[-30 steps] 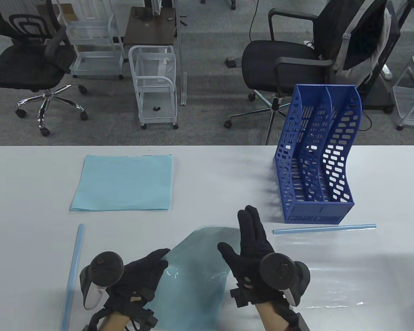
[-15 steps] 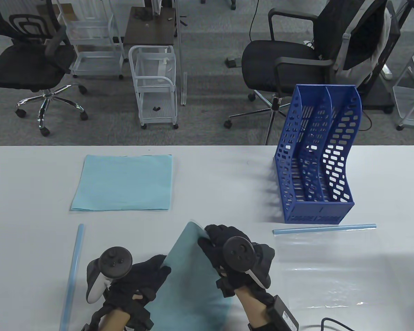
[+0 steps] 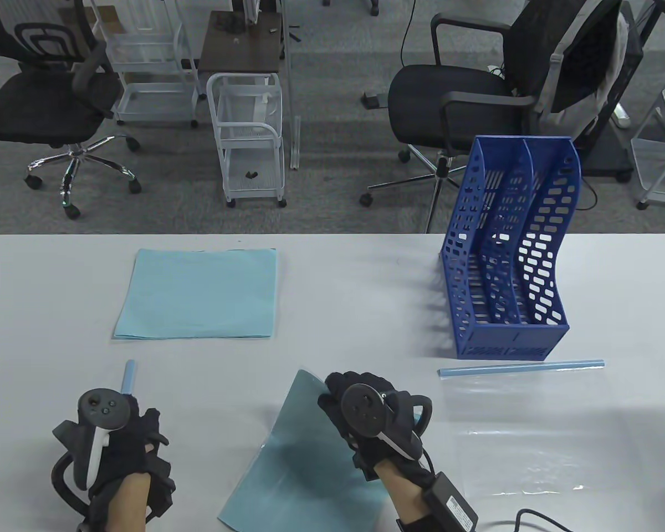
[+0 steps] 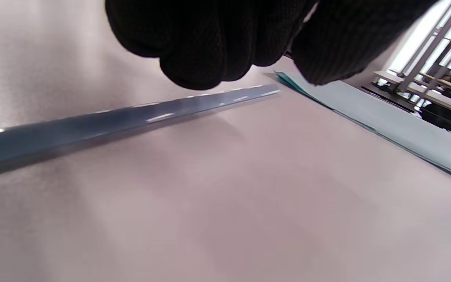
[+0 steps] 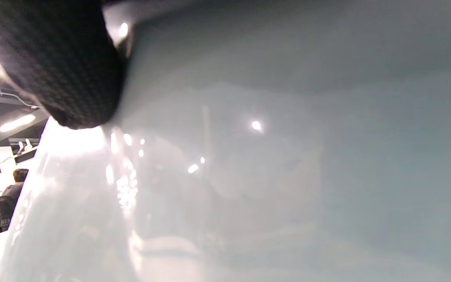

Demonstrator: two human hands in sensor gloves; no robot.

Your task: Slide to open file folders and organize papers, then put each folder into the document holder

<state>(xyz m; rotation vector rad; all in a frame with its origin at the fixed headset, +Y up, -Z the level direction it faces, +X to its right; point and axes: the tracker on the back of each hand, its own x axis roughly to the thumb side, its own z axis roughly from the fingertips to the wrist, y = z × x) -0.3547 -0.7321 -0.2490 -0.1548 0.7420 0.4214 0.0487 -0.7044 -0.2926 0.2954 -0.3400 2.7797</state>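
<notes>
Table view: on a white worktop [image 3: 354,288], the right hand [image 3: 366,413] pinches the far corner of a teal paper sheet [image 3: 305,465], lifting that edge. The left hand [image 3: 119,449] hovers over a blue slide bar [image 3: 127,376]; its grip cannot be told here. A stack of teal papers [image 3: 197,293] lies far left, a blue document holder [image 3: 510,249] far right, with a clear folder [image 3: 532,432] and second slide bar [image 3: 521,367] before it. Left wrist view: curled fingers [image 4: 206,43] sit above the bar [image 4: 131,121], apart from it. Right wrist view: one fingertip [image 5: 61,66] presses the sheet [image 5: 307,137].
</notes>
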